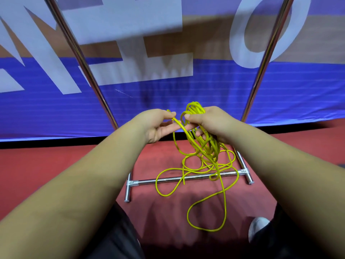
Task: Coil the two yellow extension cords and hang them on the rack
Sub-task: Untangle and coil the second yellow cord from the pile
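- Your left hand's (pixel 158 126) fingers (pixel 169 128) are together on a single strand of the thin yellow extension cord (pixel 206 152), with thumb and forefinger pinching it just left of the frame's centre.
- Your right hand's (pixel 211 122) fingers (pixel 190 126) are curled round a bundle of loops of the same cord. The tops of the loops stand up above the hand, and the two hands almost touch.
- From your right hand the bundle hangs down in a loose, uneven tangle in the middle of the frame.
- Below it, slack cord lies in wide loops on the red floor (pixel 74 165), right of centre. Several loops cross the low crossbar of the shiny chrome tube rack (pixel 177 178), and one long loop reaches toward the lower edge of the frame.
- The rack's two uprights rise to the upper left and upper right, one on each side of your hands. Its short feet rest on the floor at either end of the crossbar.
- Behind the rack hangs a blue banner with large white letters (pixel 186 86), filling the upper half of the frame.
- At the lower right, a white shoe (pixel 258 227) shows beside your dark trousers (pixel 119 232).
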Demonstrator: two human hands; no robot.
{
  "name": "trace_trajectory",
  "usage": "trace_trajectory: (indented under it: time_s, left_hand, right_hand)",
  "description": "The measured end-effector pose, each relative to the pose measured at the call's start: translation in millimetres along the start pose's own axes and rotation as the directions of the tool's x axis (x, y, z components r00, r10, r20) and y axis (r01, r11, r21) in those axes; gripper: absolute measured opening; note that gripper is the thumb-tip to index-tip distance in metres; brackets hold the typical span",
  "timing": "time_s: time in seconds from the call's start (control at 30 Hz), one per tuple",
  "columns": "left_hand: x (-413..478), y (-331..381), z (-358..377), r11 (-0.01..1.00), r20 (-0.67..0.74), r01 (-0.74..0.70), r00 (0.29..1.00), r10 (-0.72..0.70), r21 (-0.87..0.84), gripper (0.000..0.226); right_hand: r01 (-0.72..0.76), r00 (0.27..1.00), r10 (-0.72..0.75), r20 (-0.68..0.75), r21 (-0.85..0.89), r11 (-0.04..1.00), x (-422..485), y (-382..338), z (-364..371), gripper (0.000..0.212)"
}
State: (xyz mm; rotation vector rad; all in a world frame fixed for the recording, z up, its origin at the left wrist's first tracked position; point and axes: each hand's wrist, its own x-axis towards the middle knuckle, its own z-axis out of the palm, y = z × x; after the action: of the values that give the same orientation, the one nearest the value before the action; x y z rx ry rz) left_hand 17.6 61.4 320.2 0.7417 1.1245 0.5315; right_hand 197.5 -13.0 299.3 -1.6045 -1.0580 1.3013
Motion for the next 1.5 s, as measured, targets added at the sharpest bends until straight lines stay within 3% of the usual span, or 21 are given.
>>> trace_trajectory:
  time_s: [0.1, 0.2, 0.37, 0.5, 0.7, 0.83, 0.97, 1.07, 1.17, 1.27, 1.37, 1.4, 1.5]
  left_hand:
    - [-0.2, 0.6, 4.6, 0.999, 0.041, 0.038, 0.998, -0.039, 0.020, 0.011]
    - [-2.5, -1.9, 10.8, 0.994, 0.071, 0.039, 0.996, -0.046, 0.103, 0.013]
    - [-10.3, -4.8, 15.3, 0.950, 0.081, -0.170, 0.985, 0.153, 0.262, 0.020]
    - [-24.9, -9.4, 23.5, 0.900, 0.085, -0.254, 0.967, 0.240, 0.355, 0.026]
    - [-26.0, -18.2, 30.2, 0.883, 0.117, -0.255, 0.967, 0.227, 0.393, 0.028]
    - [-22.8, -21.9, 28.6, 0.877, 0.145, -0.251, 0.967, 0.209, 0.409, 0.035]
    - [-24.8, -28.0, 19.4, 0.733, 0.184, -0.039, 0.976, -0.118, 0.679, 0.056]
    - [-21.3, -42.4, 12.6, 0.611, 0.311, -0.099, 0.916, -0.252, 0.785, 0.027]
    - [-16.3, -63.8, 16.1, 0.557, 0.354, -0.159, 0.898, -0.261, 0.815, 0.019]
    - [-3.3, -88.2, 18.7, 0.494, 0.363, -0.223, 0.909, -0.206, 0.840, 0.039]
    - [13.0, -115.6, 16.6, 0.498, 0.380, -0.234, 0.900, -0.214, 0.835, 0.057]
    - [17.7, -122.8, 15.9, 0.466, 0.404, -0.268, 0.888, -0.221, 0.843, 0.060]
    - [21.1, -133.4, 13.3, 0.222, 0.523, -0.485, 0.837, -0.162, 0.846, 0.054]
  right_hand:
    - [0.030, 0.999, -0.029, 0.042, -0.024, 0.999, -2.1, 2.8, 9.6, 0.028]
    - [0.008, 1.000, -0.010, 0.024, 0.083, 0.996, -0.4, 7.0, 14.4, 0.023]
    - [-0.052, 0.999, 0.048, 0.018, 0.316, 0.947, -2.4, 6.2, 18.3, 0.018]
    - [-0.049, 0.997, 0.069, -0.030, 0.439, 0.897, 0.1, 6.3, 17.7, 0.022]
    - [-0.046, 0.992, 0.105, -0.075, 0.557, 0.829, 11.9, 3.5, 10.2, 0.038]
    - [-0.024, 0.985, 0.120, -0.127, 0.583, 0.812, 15.2, 0.3, 9.9, 0.023]
    - [0.018, 0.969, 0.121, -0.214, 0.551, 0.834, 18.7, -2.6, 3.5, 0.014]
    - [0.031, 0.970, 0.109, -0.219, 0.552, 0.833, 19.7, -3.6, -2.9, 0.017]
    - [0.044, 0.974, 0.096, -0.207, 0.581, 0.813, 18.4, -7.4, -7.4, 0.020]
    - [0.051, 0.970, 0.088, -0.228, 0.542, 0.839, 15.4, -11.3, -10.4, 0.017]
    - [0.065, 0.971, 0.073, -0.228, 0.545, 0.836, 11.3, -14.7, -11.5, 0.014]
    - [0.066, 0.973, 0.070, -0.221, 0.556, 0.829, 9.6, -16.3, -11.7, 0.012]
    - [0.053, 0.983, 0.070, -0.170, 0.626, 0.778, 4.3, -23.0, -14.0, 0.015]
